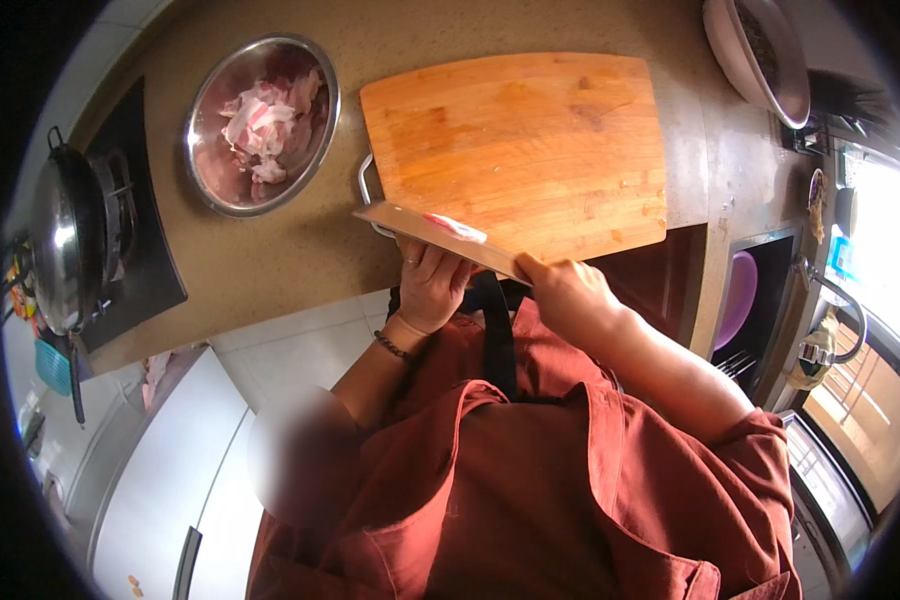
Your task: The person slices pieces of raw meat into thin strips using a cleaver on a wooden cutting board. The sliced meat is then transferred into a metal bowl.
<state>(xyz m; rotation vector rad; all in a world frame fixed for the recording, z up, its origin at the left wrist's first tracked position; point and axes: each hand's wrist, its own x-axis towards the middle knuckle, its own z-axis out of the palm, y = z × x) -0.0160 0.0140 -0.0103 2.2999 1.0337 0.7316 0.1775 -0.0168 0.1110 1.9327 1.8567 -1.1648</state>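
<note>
My right hand [570,296] grips the handle of a cleaver [412,225], whose broad blade points left over the near left corner of a wooden cutting board [517,142]. A small piece of pale and red meat [456,227] lies on the flat of the blade. Just beneath the blade is my left hand [433,285], its fingertips partly hidden by the blade; whether it grips anything cannot be told. Left of the board, a steel bowl [330,127] holds sliced fatty meat [262,124].
A lidded wok [64,232] stands at the black hob [150,262] on the far left. At the top right is a large white bowl [727,67]. A sink with a purple basin [736,300] and a curved faucet [862,322] lies to the right.
</note>
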